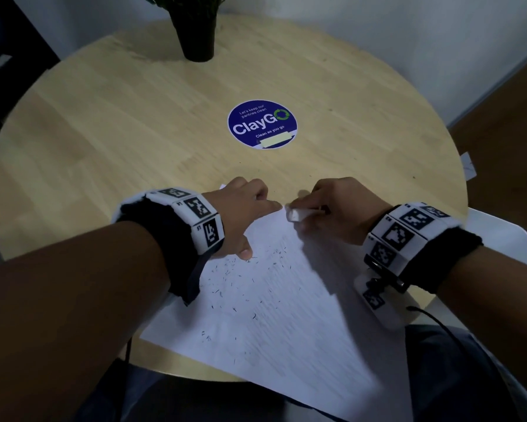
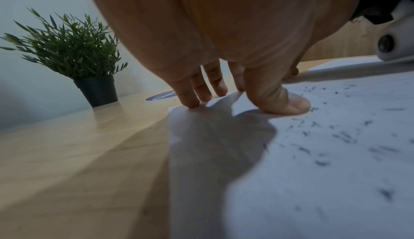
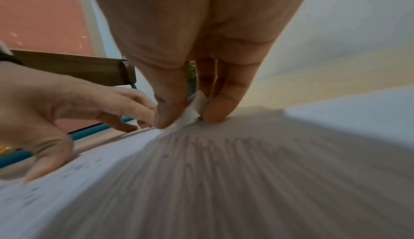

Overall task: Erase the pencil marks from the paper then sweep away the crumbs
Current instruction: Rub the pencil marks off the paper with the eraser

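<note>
A white sheet of paper lies on the round wooden table, reaching over its near edge. Faint pencil lines cover its middle and right. Dark eraser crumbs are scattered over its left part. My right hand pinches a small white eraser between thumb and fingers and holds it down at the paper's far corner. My left hand presses its spread fingertips and thumb on the far left edge of the sheet, just left of the eraser.
A round blue ClayGo sticker sits mid-table. A black pot with a green plant stands at the far edge. A white chair seat shows at the right. My legs are below the near edge.
</note>
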`<state>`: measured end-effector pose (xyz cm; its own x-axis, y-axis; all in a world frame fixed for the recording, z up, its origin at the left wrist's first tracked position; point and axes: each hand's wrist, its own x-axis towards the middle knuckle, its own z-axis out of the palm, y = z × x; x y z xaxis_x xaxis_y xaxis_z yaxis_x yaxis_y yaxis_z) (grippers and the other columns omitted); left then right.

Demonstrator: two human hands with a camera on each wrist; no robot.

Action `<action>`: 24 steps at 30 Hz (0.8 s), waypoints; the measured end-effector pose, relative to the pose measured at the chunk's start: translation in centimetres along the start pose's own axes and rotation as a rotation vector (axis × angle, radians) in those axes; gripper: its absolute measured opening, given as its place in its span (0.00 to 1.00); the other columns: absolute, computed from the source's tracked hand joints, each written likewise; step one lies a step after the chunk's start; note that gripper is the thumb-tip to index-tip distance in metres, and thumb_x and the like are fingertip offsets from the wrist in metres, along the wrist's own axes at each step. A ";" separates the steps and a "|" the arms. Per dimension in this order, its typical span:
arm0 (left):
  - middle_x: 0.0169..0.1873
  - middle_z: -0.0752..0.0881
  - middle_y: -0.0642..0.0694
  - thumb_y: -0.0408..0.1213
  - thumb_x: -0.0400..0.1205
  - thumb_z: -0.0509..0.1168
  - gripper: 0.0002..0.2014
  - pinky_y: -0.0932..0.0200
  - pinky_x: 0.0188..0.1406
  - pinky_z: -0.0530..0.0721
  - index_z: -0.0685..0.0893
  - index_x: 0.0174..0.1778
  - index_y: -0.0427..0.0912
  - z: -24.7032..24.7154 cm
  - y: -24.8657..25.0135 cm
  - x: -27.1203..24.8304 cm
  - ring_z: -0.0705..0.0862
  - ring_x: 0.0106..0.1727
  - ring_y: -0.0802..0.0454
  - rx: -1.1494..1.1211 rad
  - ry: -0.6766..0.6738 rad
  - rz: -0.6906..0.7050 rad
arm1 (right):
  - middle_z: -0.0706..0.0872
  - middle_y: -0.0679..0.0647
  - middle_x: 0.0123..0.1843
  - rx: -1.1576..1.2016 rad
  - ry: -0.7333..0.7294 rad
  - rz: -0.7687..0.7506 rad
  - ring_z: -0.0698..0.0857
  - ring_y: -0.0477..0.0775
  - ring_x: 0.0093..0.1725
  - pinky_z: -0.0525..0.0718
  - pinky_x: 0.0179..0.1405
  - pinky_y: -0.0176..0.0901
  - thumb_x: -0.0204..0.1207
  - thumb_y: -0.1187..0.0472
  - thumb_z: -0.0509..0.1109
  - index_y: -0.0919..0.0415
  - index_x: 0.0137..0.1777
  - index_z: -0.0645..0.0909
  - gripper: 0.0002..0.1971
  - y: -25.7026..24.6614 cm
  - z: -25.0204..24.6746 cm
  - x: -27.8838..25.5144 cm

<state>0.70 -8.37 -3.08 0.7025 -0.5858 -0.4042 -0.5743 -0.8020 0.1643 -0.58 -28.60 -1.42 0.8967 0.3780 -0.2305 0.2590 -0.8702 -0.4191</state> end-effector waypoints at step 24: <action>0.71 0.62 0.55 0.49 0.78 0.72 0.36 0.54 0.48 0.71 0.59 0.78 0.63 -0.9 1.4 -0.7 0.64 0.72 0.50 0.124 -0.021 -0.042 | 0.80 0.34 0.21 0.137 0.060 0.200 0.81 0.34 0.25 0.80 0.38 0.30 0.75 0.52 0.73 0.47 0.52 0.91 0.08 -0.1 -0.1 -0.2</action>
<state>-0.22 -9.18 -1.77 0.7188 -0.5483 -0.4275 -0.5930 -0.8044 0.0345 -0.73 -28.64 -1.23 0.9459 0.1795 -0.2703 0.0266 -0.8732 -0.4867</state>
